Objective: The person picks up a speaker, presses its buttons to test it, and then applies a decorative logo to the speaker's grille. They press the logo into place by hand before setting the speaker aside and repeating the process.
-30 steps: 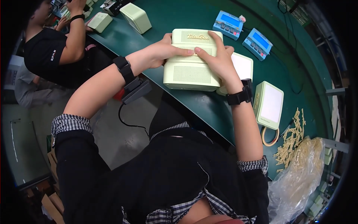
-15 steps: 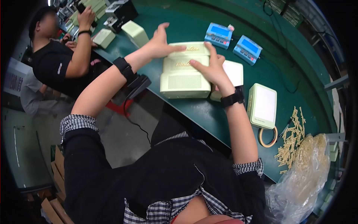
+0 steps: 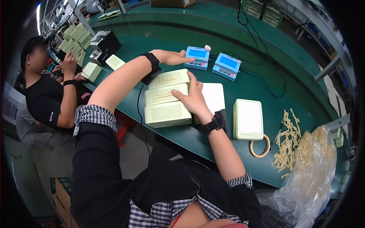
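Note:
My left hand (image 3: 173, 57) stretches past the boxes with its fingers extended, a fingertip at the keys of a blue device with a screen (image 3: 197, 57). My right hand (image 3: 194, 97) lies spread over a row of pale green boxes. Its thumb touches the gold lettering on the middle box (image 3: 157, 97), and a finger reaches the right end of the far box (image 3: 167, 79), which bears gold lettering too. In front sits a near box (image 3: 167, 114) with a perforated face and no gold lettering. Partly behind my right hand is a white-faced box (image 3: 215, 97).
A second blue device (image 3: 227, 66) stands to the right. Farther right are another white-faced box (image 3: 249, 119), a tape roll (image 3: 260, 146), a pile of gold lettering pieces (image 3: 287, 150) and a clear plastic bag (image 3: 310, 167). A co-worker (image 3: 49, 83) sits at left.
My left hand has left the far box and moved to the blue device. My right hand stays on the boxes. The whole view has shifted, showing more of the far bench.

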A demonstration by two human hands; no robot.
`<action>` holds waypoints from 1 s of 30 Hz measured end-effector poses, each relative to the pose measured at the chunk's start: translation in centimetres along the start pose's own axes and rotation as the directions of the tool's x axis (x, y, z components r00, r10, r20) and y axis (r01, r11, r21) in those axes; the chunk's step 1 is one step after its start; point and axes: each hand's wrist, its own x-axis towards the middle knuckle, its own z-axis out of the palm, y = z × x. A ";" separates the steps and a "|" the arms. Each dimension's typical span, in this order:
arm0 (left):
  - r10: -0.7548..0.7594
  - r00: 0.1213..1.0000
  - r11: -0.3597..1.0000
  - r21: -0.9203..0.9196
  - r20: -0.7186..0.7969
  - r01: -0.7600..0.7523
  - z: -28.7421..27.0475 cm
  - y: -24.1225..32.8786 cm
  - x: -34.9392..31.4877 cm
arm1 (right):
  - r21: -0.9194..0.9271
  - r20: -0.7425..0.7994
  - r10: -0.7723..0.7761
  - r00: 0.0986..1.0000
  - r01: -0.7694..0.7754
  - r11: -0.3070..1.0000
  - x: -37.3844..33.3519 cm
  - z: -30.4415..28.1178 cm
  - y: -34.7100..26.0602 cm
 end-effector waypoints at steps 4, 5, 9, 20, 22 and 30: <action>-0.039 0.999 0.999 -0.011 0.036 0.040 -0.1 0.5 -0.1 | -0.018 -0.013 0.011 1.000 -0.011 1.000 -0.2 -0.4 -0.2; -0.038 0.999 0.999 -0.019 0.038 0.039 -0.1 0.4 -0.1 | -0.016 -0.009 0.012 1.000 -0.012 1.000 -0.1 -0.3 -0.2; -0.003 1.000 1.000 0.022 -0.028 0.003 0.0 -0.4 0.8 | -0.028 0.002 0.027 1.000 -0.027 0.999 0.1 -0.2 -0.2; 0.088 0.984 0.993 0.090 -0.154 -0.074 -0.7 1.5 -1.4 | -0.122 -0.168 -0.124 0.978 0.105 0.987 0.0 -0.3 1.7; 0.250 0.938 0.967 0.019 -0.239 -0.253 -0.8 1.5 -6.0 | -0.027 -0.118 -0.151 0.981 0.149 0.988 -1.3 -1.1 0.6; 0.512 0.546 0.716 -0.021 -0.663 -0.698 9.7 6.0 -19.4 | 0.148 0.126 -0.423 0.897 0.405 0.902 -8.0 -1.1 -6.0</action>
